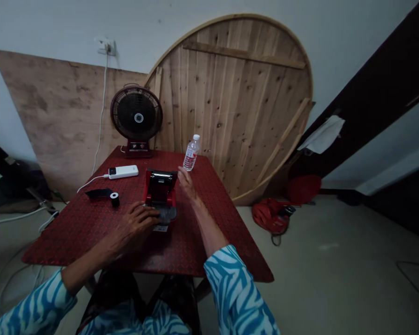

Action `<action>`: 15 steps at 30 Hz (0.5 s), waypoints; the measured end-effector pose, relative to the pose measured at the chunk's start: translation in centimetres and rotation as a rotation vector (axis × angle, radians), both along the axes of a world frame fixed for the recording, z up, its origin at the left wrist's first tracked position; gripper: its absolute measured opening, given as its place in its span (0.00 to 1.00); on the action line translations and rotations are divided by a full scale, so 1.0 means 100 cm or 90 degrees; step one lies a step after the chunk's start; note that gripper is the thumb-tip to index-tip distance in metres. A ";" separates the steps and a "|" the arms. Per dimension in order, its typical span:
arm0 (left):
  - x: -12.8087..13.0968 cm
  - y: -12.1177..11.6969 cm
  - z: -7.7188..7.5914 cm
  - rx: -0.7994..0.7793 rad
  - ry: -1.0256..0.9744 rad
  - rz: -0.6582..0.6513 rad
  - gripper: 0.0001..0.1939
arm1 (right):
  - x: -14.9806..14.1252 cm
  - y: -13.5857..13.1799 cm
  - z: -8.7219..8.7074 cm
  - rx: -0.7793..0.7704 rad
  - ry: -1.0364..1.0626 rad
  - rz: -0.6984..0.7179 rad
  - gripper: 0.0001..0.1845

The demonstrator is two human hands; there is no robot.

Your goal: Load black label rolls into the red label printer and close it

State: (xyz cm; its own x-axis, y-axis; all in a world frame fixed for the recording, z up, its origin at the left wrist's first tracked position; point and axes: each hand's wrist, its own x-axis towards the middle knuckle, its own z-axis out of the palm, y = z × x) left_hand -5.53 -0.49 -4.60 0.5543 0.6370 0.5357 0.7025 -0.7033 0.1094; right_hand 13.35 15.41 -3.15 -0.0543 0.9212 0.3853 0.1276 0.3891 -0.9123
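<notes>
1. The red box (pixel 160 193) stands open on the surface (pixel 221 214), in front of you, between your two hands.
2. Your left hand (pixel 141 216) lies over the box's near left side, by the grey flap (pixel 167 214), with its fingers stretched out. Its thumb is hidden, so I can't tell if it grips.
3. Your right hand (pixel 186 180) is at the box's far right corner. I can't tell if it pinches the corner or only rests there.
4. Hold the box down with a soft, even push from your left hand. The flap looks thin, so don't lean on it.
5. If you push or pull at the far corner, go slowly, or the box could tip or slide.
6. Try not to rub the silver bar (pixel 161 176) near the box's top.
7. The roll (pixel 114 199) stands near your left hand, with a black strip (pixel 98 192) trailing left. Behind them is the white pack (pixel 123 171) with its cord (pixel 91 179). Don't sweep left.
8. The bottle (pixel 190 156) is just past your right fingers. A quick jab forward could knock it over.
9. The surface has more room on the right, but watch its right and near edges.
</notes>
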 end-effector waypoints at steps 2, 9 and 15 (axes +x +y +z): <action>-0.002 0.000 -0.002 -0.001 -0.024 -0.001 0.13 | -0.002 0.001 -0.003 -0.001 -0.002 0.021 0.25; -0.009 -0.003 -0.003 -0.019 -0.087 -0.016 0.09 | 0.014 -0.058 -0.038 0.018 -0.016 0.007 0.16; -0.010 0.019 -0.001 -0.122 -0.438 0.155 0.13 | 0.008 -0.071 -0.058 -0.001 0.059 -0.004 0.14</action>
State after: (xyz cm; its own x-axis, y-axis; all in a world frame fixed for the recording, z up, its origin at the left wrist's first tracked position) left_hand -6.57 1.41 -4.74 -0.0337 0.8153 0.5780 0.5650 -0.4615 0.6839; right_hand 14.15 8.33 -8.96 -0.0125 0.9223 0.3864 0.0452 0.3865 -0.9212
